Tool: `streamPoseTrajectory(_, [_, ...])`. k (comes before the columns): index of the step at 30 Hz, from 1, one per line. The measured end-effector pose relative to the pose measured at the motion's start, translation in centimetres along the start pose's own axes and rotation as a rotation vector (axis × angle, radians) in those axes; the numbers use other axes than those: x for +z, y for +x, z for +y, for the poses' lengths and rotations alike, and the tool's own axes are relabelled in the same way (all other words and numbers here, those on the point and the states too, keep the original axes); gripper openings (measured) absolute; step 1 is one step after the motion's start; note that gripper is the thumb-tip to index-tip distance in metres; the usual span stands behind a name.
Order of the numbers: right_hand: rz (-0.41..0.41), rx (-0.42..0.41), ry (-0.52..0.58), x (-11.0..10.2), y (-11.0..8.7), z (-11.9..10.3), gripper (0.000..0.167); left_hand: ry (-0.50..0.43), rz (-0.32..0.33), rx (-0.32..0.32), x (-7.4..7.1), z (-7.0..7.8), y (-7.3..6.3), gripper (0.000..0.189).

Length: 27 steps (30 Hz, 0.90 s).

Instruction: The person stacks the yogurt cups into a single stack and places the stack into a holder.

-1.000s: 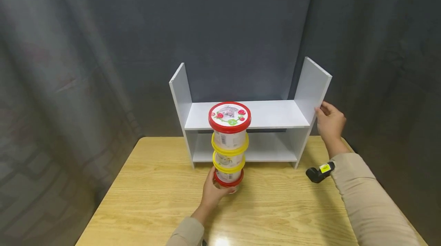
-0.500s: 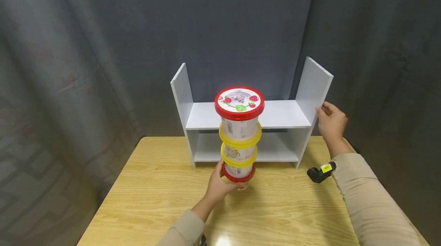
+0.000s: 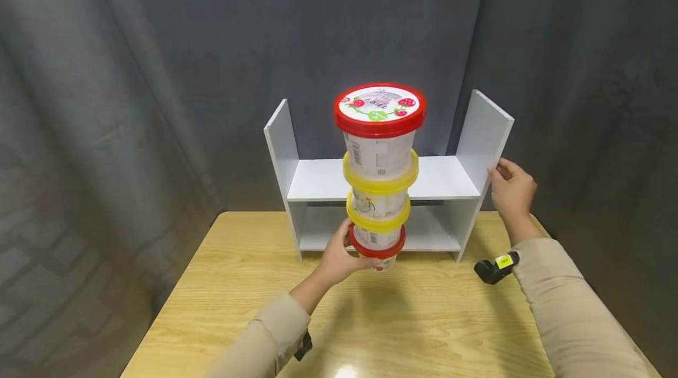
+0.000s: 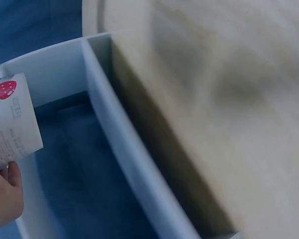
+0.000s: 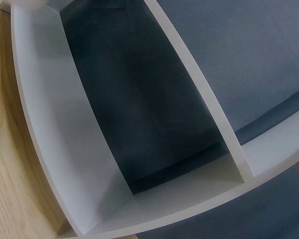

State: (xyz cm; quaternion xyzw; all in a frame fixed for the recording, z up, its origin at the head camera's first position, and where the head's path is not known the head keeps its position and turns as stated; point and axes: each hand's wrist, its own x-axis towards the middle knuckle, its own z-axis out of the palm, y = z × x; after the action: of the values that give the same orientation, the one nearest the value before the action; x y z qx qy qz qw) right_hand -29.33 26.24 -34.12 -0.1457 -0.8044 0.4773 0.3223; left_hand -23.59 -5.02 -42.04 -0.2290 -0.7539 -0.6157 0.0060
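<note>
My left hand [image 3: 339, 257] grips the bottom tub [image 3: 385, 265] of an upright stack of white lidded tubs. A strawberry-printed red lid [image 3: 378, 110] tops the stack. Below it come yellow lids [image 3: 381, 181], then another red lid on the lowest tub. The stack hangs above the table, in front of a white two-tier shelf [image 3: 323, 183]. In the left wrist view the lowest tub [image 4: 12, 122] shows a printed strawberry above my left hand [image 4: 5, 199]. My right hand [image 3: 514, 192] pinches the front edge of the shelf's right side panel [image 3: 484, 125].
A light wooden table [image 3: 243, 289] bears the shelf near its back edge. Grey curtains [image 3: 222, 60] hang close behind and on both sides. A black wrist camera [image 3: 495, 267] sits at my right sleeve. The stack hides the middle of both shelf boards.
My left hand has raised the stack of tubs and shifted it a little to the right. My right hand has stayed on the shelf's side panel.
</note>
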Motion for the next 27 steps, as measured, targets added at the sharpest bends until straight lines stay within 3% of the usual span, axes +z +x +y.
streamPoseTrajectory(6, [0.001,-0.012,0.011,0.0,-0.1,0.1,0.034,0.002,-0.036,0.020,-0.9,2.7,1.6,0.079])
streamPoseTrajectory(12, [-0.016,0.003,0.003,0.0,-0.2,0.1,0.035,0.001,-0.055,0.029,-1.6,6.8,2.5,0.077])
streamPoseTrajectory(15, [-0.031,0.014,0.008,0.0,-0.2,0.1,0.036,0.013,-0.048,0.035,-1.9,8.1,3.0,0.077])
streamPoseTrajectory(22, [-0.035,0.020,0.014,0.1,0.0,0.2,0.036,0.008,-0.044,0.028,-2.5,9.7,4.9,0.074])
streamPoseTrajectory(27, [-0.030,0.033,0.017,0.0,0.0,0.4,0.036,0.010,-0.001,-0.003,-2.6,9.1,6.7,0.074])
